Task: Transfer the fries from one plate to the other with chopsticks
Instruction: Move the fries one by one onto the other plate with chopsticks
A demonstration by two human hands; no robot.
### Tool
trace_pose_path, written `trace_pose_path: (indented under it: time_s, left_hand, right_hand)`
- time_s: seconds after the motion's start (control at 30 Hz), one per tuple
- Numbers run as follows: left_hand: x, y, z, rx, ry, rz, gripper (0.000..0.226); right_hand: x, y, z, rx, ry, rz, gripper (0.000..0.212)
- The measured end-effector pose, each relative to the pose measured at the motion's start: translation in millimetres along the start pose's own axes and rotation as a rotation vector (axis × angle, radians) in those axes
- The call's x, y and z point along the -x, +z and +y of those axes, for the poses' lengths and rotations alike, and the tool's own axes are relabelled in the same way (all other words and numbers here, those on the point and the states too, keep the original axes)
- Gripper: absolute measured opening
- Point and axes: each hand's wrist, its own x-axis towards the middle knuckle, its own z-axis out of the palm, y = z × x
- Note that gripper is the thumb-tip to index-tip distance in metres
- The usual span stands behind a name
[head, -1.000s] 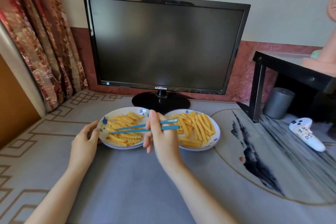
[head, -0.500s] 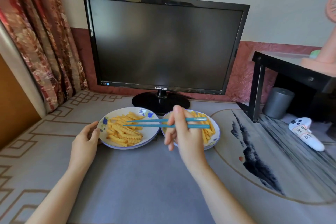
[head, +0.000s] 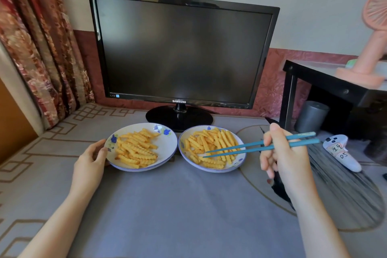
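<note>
Rightward swings the right hand (head: 281, 153), chopsticks (head: 259, 145) pinched, tips now over the right plate (head: 236, 166); left hand (head: 90, 163) grips the left plate (head: 167, 144).

We see only the person's two arms and hands. The left forearm (head: 58, 220) shows at the lower left edge and the right forearm (head: 314, 222) at the lower right. Both are bare along their whole visible length, with skin showing up to the border of the frame. They are slim and smooth, and each tapers to a narrow wrist. The left hand (head: 90, 159) and the right hand (head: 287, 159) are bare as well, with slender fingers. On the right hand the knuckles show as soft ridges. The fingernails are too small and blurred for us to describe. We cannot tell what is worn higher up, since the frame cuts the arms off.
</note>
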Motion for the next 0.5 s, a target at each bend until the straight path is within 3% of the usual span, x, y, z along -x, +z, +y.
trace_pose_path:
  time_s: [0.5]
  left_hand:
    - [-5, -3, -8, -0.004, -0.014, -0.013, 0.03]
  right_hand:
    - [4, -16, 9, 0.093, 0.027, 0.004, 0.04]
